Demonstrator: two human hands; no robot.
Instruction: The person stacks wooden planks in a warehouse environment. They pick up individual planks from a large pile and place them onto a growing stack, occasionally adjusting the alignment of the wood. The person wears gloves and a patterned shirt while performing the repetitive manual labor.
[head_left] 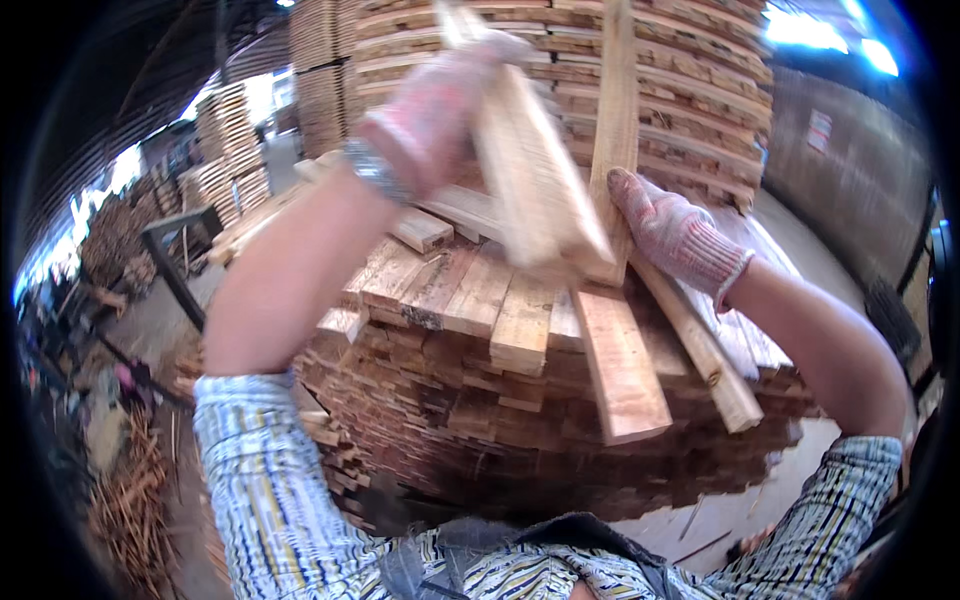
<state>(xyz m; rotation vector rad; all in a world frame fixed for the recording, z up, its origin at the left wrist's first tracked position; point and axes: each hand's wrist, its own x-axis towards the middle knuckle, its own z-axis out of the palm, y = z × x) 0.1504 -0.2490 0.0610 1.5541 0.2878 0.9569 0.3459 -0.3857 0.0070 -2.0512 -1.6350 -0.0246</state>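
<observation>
My left hand (pixel 435 110), in a pale, reddish-stained work glove, is raised and wrapped round a wooden plank (pixel 535 175). Motion smears this plank, which slants down to the right; whether a second piece lies along it I cannot tell. My right hand (pixel 685 235), gloved alike, grips another plank (pixel 612 100) that stands nearly upright, with the thumb on its face. The lower ends of both planks meet just above the stack. Beneath them, a loose plank (pixel 622 370) juts over the near edge, and a narrower one (pixel 705 350) lies below my right hand.
A waist-high stack of boards (pixel 430 390) stands right before me, its ends uneven. Behind it rises a tall stack of boards (pixel 690 110). A dark metal frame (pixel 175 250) stands at the left, near scrap sticks (pixel 135 500) on the floor. A wall (pixel 850 150) runs along the right.
</observation>
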